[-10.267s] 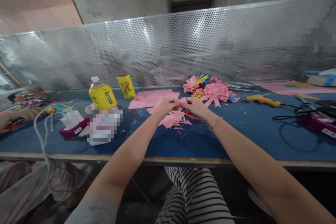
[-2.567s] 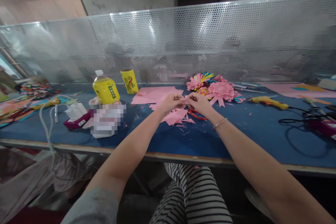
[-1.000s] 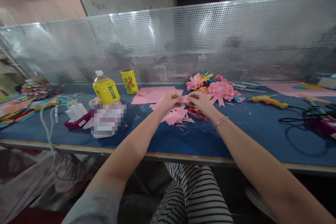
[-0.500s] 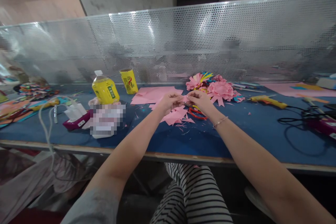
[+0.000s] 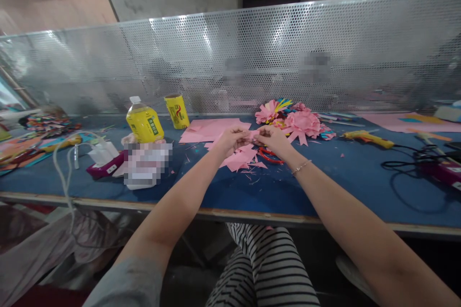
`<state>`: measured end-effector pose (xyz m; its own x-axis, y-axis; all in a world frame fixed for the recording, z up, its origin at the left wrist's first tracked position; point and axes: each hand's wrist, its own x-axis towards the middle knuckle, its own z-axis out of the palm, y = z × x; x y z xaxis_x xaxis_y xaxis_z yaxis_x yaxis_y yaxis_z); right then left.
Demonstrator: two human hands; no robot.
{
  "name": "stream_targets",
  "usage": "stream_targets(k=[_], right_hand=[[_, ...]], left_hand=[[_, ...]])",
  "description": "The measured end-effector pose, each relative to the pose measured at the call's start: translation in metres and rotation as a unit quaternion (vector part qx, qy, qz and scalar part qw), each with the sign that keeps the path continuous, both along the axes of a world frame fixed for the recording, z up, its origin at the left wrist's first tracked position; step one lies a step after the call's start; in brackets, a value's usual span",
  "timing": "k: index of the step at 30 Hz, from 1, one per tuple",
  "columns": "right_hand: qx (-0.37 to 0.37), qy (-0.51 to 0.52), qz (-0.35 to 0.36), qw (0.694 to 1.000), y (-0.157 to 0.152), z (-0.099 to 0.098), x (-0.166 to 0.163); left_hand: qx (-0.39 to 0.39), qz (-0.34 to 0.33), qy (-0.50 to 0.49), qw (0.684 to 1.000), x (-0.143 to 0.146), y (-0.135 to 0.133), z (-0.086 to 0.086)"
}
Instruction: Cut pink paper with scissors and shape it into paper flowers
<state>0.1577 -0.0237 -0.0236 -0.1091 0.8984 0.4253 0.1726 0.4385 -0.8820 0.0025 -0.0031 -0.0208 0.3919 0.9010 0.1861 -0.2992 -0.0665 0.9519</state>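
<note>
Between my two hands is a small piece of pink paper (image 5: 253, 135), held just above the table. My left hand (image 5: 233, 141) pinches its left side, and my right hand (image 5: 271, 138) pinches its right side. Below them lie cut pink paper pieces (image 5: 240, 158) with thin scraps around. Red-handled scissors (image 5: 270, 156) rest partly under my right hand. Larger pink sheets (image 5: 212, 129) are stacked behind my left hand. Just beyond my right hand sit pink paper flowers (image 5: 303, 123) with yellow and blue strips.
On the left of the blue table (image 5: 230, 196) stand a bottle of yellow liquid (image 5: 144, 122), a yellow can (image 5: 177, 112) and a purple power strip (image 5: 108, 165). A yellow glue gun (image 5: 367, 138) with a black cord lies right. A perforated metal screen (image 5: 230, 57) borders the back.
My right hand has shifted very slightly left, and the pink paper between my fingers shows a little differently. Both hands keep hold of it.
</note>
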Motion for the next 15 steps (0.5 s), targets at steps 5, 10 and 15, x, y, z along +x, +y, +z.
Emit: stream_targets(k=[5,10,15], right_hand=[[0.018,-0.026,-0.002,1.000,0.0035,-0.0037,0.0014],[0.017,-0.033,-0.001,0.999,0.0038,-0.0039,0.0007],[0.015,-0.049,0.000,0.999,0.0018,-0.0028,0.0004]], left_hand=[[0.035,0.023,0.038,0.998,0.0031,-0.0007,-0.0014],[0.096,0.057,0.098,0.989,0.0045,-0.0005,-0.0030],[0.118,0.074,0.142,0.980,0.0034,-0.0024,-0.0019]])
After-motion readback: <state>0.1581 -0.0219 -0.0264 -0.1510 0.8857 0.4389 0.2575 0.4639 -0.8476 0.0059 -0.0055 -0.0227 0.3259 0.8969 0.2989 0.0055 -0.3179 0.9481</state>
